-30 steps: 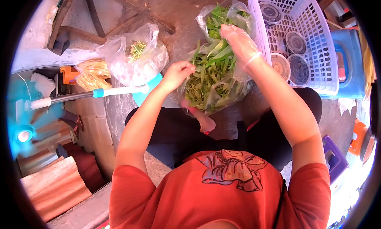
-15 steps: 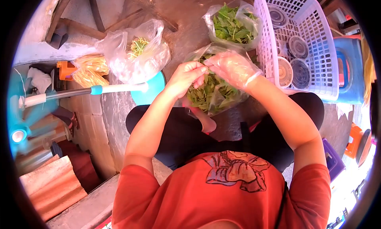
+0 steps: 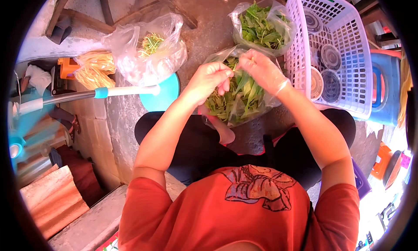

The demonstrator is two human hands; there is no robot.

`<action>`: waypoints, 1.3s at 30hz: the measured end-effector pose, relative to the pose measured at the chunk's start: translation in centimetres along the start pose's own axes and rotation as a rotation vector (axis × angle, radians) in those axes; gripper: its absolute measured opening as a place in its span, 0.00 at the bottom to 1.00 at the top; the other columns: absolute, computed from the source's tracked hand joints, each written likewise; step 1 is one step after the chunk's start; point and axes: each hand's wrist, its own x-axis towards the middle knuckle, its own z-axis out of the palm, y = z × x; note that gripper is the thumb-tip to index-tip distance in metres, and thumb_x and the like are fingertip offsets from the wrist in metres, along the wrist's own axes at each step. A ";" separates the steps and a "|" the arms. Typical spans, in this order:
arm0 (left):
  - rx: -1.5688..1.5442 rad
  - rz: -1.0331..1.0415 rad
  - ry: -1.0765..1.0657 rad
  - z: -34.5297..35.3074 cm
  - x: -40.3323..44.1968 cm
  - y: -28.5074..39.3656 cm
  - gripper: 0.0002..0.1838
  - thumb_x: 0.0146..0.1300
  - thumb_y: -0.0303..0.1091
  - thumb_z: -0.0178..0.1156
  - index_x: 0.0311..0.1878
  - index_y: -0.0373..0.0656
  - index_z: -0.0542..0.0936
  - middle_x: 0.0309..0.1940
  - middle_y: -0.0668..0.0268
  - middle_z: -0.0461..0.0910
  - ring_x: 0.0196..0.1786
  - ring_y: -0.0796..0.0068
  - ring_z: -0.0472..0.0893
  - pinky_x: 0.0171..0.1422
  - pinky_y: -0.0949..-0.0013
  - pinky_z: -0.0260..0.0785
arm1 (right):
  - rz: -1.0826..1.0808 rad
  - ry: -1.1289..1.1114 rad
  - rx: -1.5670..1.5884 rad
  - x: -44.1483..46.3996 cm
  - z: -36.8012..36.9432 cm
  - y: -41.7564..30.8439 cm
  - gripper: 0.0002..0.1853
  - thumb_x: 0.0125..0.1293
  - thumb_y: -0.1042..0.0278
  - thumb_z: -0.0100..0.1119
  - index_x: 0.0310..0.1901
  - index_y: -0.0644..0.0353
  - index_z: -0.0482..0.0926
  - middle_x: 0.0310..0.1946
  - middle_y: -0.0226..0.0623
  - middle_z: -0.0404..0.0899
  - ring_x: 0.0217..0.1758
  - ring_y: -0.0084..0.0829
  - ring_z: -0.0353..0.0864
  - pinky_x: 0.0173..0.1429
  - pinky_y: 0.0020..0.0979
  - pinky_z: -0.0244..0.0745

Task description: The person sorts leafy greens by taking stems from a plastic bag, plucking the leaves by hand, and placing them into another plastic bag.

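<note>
My left hand (image 3: 212, 80), bare, is closed in a pinch above an open clear plastic bag of leafy greens (image 3: 226, 105). Close beside it, my right hand (image 3: 262, 71) wears a thin clear plastic glove and also pinches. A thin stem of leafy greens (image 3: 236, 69) seems to run between the two sets of fingertips, though it is small and partly hidden. Just beyond the hands stands a second clear bag of leafy greens (image 3: 263, 26). Off to the left, another plastic bag (image 3: 130, 61) holds pale cut stems (image 3: 151, 43).
At the right, a white plastic basket (image 3: 298, 46) holds several round lidded containers (image 3: 331, 57), with a blue jerrycan (image 3: 385, 90) beside it. On the left, a fan with a turquoise base (image 3: 163, 96) stands near a bag of yellowish strips (image 3: 93, 68). Wooden legs (image 3: 104, 11) rise behind.
My right hand has drawn slightly away from my left hand, leaving a small gap between the fingertips. The whole view has shifted a little.
</note>
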 end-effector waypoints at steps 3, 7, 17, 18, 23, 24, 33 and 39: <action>-0.045 0.005 0.026 0.3 0.2 0.1 0.08 0.66 0.32 0.52 0.37 0.36 0.75 0.21 0.66 0.75 0.24 0.80 0.73 0.27 0.77 0.65 | -0.053 -0.020 0.052 -0.7 1.0 0.1 0.10 0.65 0.64 0.52 0.39 0.62 0.73 0.33 0.34 0.75 0.40 0.23 0.70 0.49 0.28 0.67; -0.037 0.000 0.033 0.8 0.3 0.3 0.07 0.66 0.31 0.52 0.37 0.37 0.75 0.21 0.66 0.74 0.23 0.80 0.73 0.27 0.77 0.65 | -0.022 -0.033 -0.035 -1.0 1.1 -0.1 0.07 0.63 0.68 0.53 0.38 0.62 0.73 0.32 0.33 0.74 0.39 0.22 0.70 0.48 0.27 0.67; -0.027 0.143 0.239 -2.1 1.1 0.7 0.09 0.65 0.34 0.54 0.37 0.38 0.75 0.17 0.70 0.71 0.19 0.82 0.68 0.25 0.79 0.62 | 0.081 0.396 0.140 3.1 -2.9 -1.1 0.12 0.65 0.62 0.46 0.36 0.62 0.73 0.28 0.36 0.77 0.35 0.30 0.77 0.43 0.29 0.72; -0.064 0.203 0.300 -3.0 1.5 0.4 0.08 0.65 0.34 0.54 0.37 0.38 0.75 0.18 0.71 0.71 0.20 0.82 0.68 0.27 0.79 0.62 | 0.149 0.413 0.315 3.8 -3.9 -2.9 0.11 0.65 0.65 0.46 0.37 0.63 0.74 0.27 0.38 0.78 0.36 0.33 0.79 0.44 0.32 0.72; -0.284 0.283 0.426 -6.0 2.1 -0.4 0.07 0.65 0.34 0.54 0.38 0.40 0.75 0.21 0.71 0.72 0.22 0.82 0.69 0.32 0.77 0.65 | 0.098 0.603 -0.322 17.3 -8.5 7.3 0.18 0.61 0.62 0.52 0.49 0.63 0.71 0.37 0.50 0.80 0.48 0.42 0.79 0.51 0.39 0.73; -0.316 0.297 0.432 -6.3 2.2 -0.2 0.07 0.65 0.34 0.54 0.38 0.40 0.75 0.21 0.71 0.72 0.23 0.82 0.69 0.32 0.77 0.65 | 0.067 0.388 -0.462 17.1 -9.1 6.8 0.19 0.59 0.62 0.54 0.49 0.63 0.72 0.41 0.47 0.78 0.48 0.39 0.77 0.51 0.36 0.72; -0.432 0.335 0.669 -11.8 2.1 0.8 0.06 0.62 0.33 0.57 0.35 0.41 0.77 0.20 0.71 0.73 0.23 0.83 0.70 0.27 0.79 0.63 | 0.055 -0.059 -0.536 17.6 -15.1 5.9 0.18 0.61 0.59 0.54 0.52 0.53 0.72 0.48 0.34 0.72 0.40 0.27 0.74 0.37 0.28 0.69; -0.673 0.547 1.054 -20.2 4.3 2.2 0.14 0.60 0.34 0.61 0.44 0.36 0.75 0.30 0.63 0.74 0.34 0.73 0.76 0.36 0.70 0.70 | 0.242 0.324 -0.288 10.6 -10.2 -4.8 0.16 0.61 0.64 0.54 0.51 0.53 0.74 0.33 0.28 0.76 0.33 0.21 0.74 0.35 0.24 0.70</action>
